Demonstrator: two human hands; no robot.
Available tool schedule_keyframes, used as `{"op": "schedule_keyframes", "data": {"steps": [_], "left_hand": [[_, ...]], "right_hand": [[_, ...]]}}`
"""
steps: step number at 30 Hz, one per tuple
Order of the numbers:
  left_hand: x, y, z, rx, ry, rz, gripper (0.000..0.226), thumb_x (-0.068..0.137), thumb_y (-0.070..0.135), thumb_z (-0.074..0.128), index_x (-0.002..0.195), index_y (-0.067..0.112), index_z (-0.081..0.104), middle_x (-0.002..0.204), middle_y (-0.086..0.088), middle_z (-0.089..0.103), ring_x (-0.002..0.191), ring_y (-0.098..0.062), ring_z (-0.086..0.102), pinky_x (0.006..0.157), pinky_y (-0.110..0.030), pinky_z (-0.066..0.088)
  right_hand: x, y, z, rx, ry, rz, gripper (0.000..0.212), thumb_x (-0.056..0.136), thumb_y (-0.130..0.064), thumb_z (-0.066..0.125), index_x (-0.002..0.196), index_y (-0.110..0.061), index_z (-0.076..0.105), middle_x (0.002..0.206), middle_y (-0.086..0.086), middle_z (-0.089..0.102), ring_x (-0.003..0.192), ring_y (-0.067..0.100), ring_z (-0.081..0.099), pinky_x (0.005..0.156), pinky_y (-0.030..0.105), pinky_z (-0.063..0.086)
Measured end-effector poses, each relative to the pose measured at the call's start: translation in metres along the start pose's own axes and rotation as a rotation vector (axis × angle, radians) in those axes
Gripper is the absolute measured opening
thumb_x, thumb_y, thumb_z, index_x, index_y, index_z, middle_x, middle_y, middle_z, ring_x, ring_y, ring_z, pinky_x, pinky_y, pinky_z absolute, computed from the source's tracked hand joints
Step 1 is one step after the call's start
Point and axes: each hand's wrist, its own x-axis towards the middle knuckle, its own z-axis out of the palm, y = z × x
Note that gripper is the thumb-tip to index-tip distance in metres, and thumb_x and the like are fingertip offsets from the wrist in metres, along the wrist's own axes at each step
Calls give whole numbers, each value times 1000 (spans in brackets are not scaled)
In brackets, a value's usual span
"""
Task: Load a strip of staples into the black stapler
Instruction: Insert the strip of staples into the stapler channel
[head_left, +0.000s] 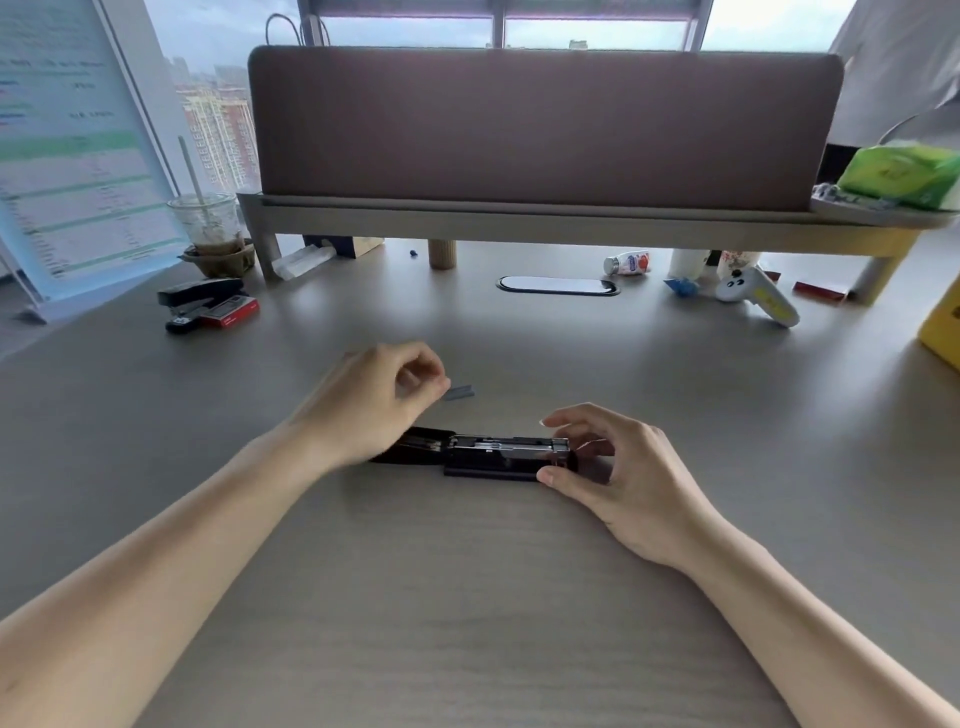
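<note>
The black stapler (498, 457) lies on the grey desk, folded open, with its lid laid flat to the left and its metal staple channel facing up. My right hand (618, 467) grips its right end, thumb on the near side and fingers over the far side. My left hand (379, 400) hovers over the open lid and hides part of it. Its thumb and forefinger are pinched on the left end of a short grey staple strip (461, 392), which sits just beyond the stapler, low over the desk.
A second black stapler (197, 299) and a red staple box (234, 314) sit at the back left, near a plastic cup with a straw (208, 223). A raised shelf (519, 223) and partition span the back. A cable grommet (558, 286), a white controller (758, 299) and a yellow box (943, 332) are also on the desk.
</note>
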Motion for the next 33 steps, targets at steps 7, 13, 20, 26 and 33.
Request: {"op": "schedule_keyframes", "data": {"steps": [7, 13, 20, 26, 33], "left_hand": [[55, -6, 32, 130, -174, -90, 25, 82, 23, 81, 105, 18, 73, 93, 5, 74, 86, -18, 71, 80, -26, 53], [55, -1, 30, 101, -102, -46, 17, 85, 12, 79, 101, 15, 74, 86, 4, 73, 76, -15, 68, 77, -26, 54], [40, 32, 17, -81, -43, 131, 21, 86, 15, 84, 105, 21, 76, 87, 14, 74, 83, -5, 74, 75, -11, 55], [27, 40, 17, -129, -66, 243, 27, 87, 16, 84, 112, 19, 73, 95, 8, 77, 87, -1, 74, 80, -10, 53], [23, 39, 22, -132, -61, 271, 26, 87, 15, 83, 111, 15, 73, 96, 4, 79, 87, -7, 76, 84, -24, 57]], "right_hand": [[0, 1, 0, 21, -9, 1, 44, 79, -44, 88, 120, -40, 73, 107, -22, 78, 103, -5, 71, 91, 14, 52], [4, 0, -3, 141, 6, 39, 29, 96, -46, 67, 120, -32, 76, 109, -17, 80, 99, -2, 75, 95, 29, 59], [39, -9, -6, 382, 88, 144, 27, 101, -41, 64, 108, -19, 78, 93, -2, 83, 89, 14, 76, 93, 41, 61], [64, -29, -5, 320, -54, 186, 19, 98, -34, 71, 98, -16, 79, 88, 3, 87, 80, 17, 79, 97, 47, 63], [62, -23, -1, 302, -68, 161, 8, 85, -30, 83, 85, -22, 80, 81, 2, 86, 75, 20, 74, 90, 58, 60]]}}
